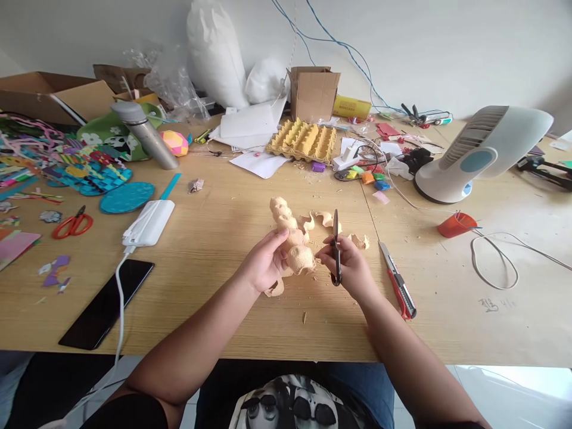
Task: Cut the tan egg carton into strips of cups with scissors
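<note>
My left hand (267, 260) is closed around a strip of egg carton cups (300, 258), pale tan and cut loose, held tilted above the table. In my right hand (351, 266) is a pair of dark scissors (336, 250), blades pointing up and away from me, just right of the strip. The fingers hide part of the scissors' handles. Curled carton offcuts (325, 218) lie behind and beside my hands, one more offcut (275, 288) under my left hand. Small crumbs are scattered around them.
A red utility knife (397, 283) lies right of my right hand. At left are a black phone (107, 305), a white power bank (149, 223) and orange-handled scissors (72, 225). Behind stands a yellow egg tray (304, 141); a fan (469, 155) and red cup (456, 225) are at right.
</note>
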{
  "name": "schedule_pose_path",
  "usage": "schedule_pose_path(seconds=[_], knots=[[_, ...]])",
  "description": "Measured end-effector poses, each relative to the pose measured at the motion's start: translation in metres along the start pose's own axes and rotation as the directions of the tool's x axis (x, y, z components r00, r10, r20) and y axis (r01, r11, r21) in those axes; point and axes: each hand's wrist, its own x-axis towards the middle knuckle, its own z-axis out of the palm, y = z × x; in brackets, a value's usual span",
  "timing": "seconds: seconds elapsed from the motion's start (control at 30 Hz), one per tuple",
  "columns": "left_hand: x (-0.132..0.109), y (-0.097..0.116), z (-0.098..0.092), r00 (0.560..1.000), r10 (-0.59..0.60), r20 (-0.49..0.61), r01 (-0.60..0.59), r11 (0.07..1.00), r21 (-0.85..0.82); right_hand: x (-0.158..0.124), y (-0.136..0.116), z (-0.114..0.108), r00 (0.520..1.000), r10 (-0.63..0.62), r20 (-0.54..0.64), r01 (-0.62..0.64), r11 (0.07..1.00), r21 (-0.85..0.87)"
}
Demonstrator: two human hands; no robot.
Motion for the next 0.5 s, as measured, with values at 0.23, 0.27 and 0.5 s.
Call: schedule_pose_path(seconds=[0.23, 0.27, 0.5], knots=[[0.002, 0.0, 0.0, 0.997, -0.038, -0.07, 0.032, 0.996, -0.08, -0.006, -0.009, 0.007, 0.994, 0.061, 0.094, -0.073, 0.989, 0.132], [0.002, -0.001, 0.0, 0.997, -0.039, -0.07, 0.034, 0.996, -0.081, -0.006, -0.008, 0.008, 0.993, 0.06, 0.1, -0.075, 0.987, 0.145], [0.0, -0.002, 0.001, 0.997, -0.078, -0.005, 0.078, 0.994, -0.082, -0.008, -0.002, 0.011, 0.985, 0.081, 0.154, -0.112, 0.972, 0.205]])
